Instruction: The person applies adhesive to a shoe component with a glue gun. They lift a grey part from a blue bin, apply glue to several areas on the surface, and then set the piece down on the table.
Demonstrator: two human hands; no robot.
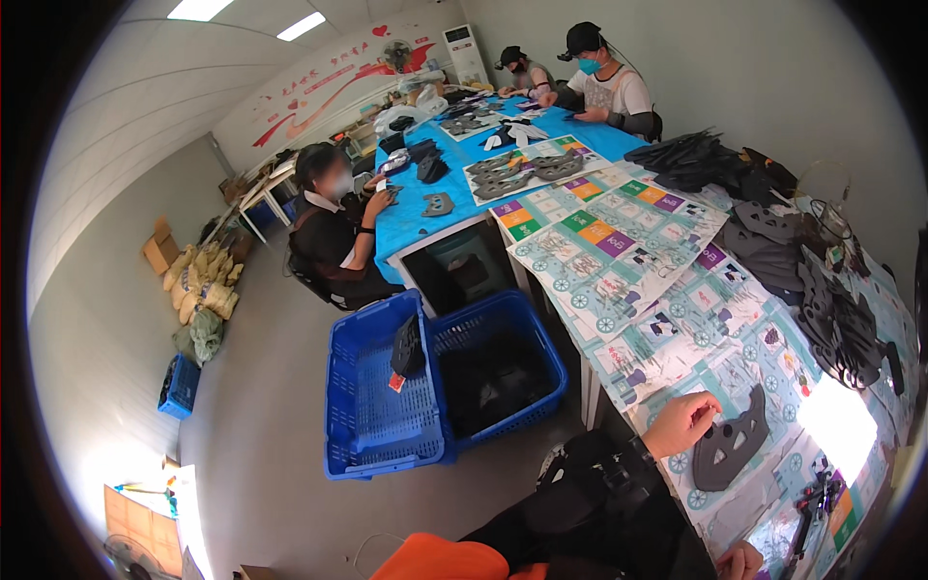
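My left hand (681, 425) is over the patterned table cover, its fingers curled into a pinch. Whatever is between the fingertips, if anything, is too small to make out. Right beside it, a curved dark grey flat piece (713, 462) with cut-out openings lies on the cover. My right hand (739, 561) shows only in part at the lower edge, near the table's front, with its fingers bent and mostly cut off by the picture. To its right lies a thin black tool-like object (817, 507), whose kind is unclear.
Black shaped pieces (836, 324) pile along the table's right side. Two blue crates (338, 406) stand left of the table, one with a black item inside. Further off, people sit around a blue-covered table (411, 227) with grey pieces (503, 174). Sacks (208, 275) lie by the left wall.
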